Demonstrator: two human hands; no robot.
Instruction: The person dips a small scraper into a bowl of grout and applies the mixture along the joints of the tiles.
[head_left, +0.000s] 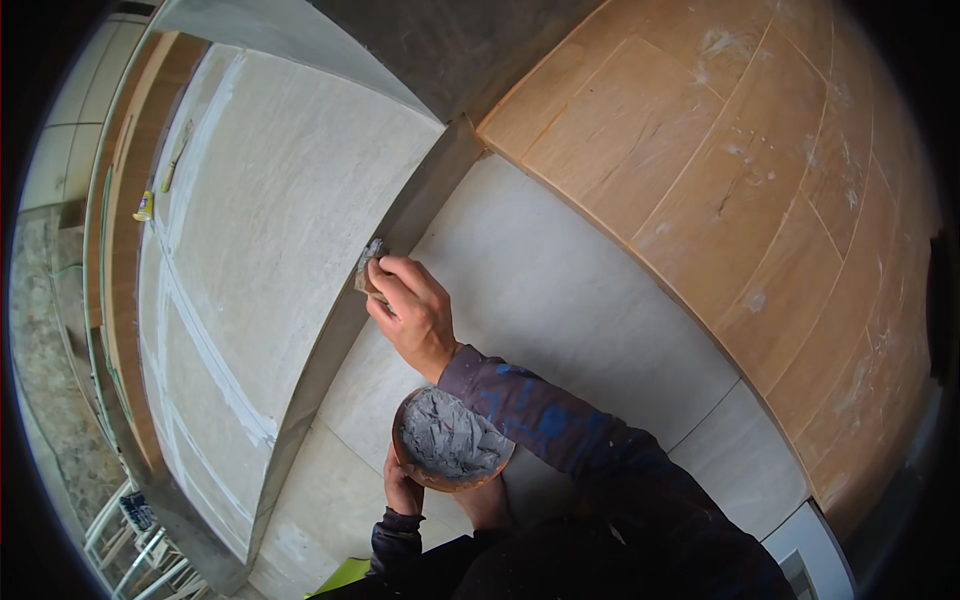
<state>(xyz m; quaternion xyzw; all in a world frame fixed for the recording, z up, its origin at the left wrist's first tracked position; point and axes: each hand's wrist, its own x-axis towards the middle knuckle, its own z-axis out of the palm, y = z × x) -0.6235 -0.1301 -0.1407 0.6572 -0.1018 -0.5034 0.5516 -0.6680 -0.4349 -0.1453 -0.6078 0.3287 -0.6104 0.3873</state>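
Note:
My right hand (415, 315) reaches forward and pinches a small, flat brownish piece (368, 278) with grey paste on its far end. Its exact kind is not clear. The piece is up against the grey edge of a raised, pale-tiled step (290, 190). Closer to my body, my left hand (402, 488) grips the rim of a round brown bowl (447, 487) from its left side. Lumpy grey paste (450, 437) fills much of the bowl. My right forearm passes over the bowl's upper right rim.
Pale floor tiles (540, 270) lie between the step and a wood-look tiled surface (720, 170) on the right, which has whitish smudges. Whitish streaks run across the step's top. A small yellow item (145, 207) and a thin brush-like tool (178, 160) lie at its far left.

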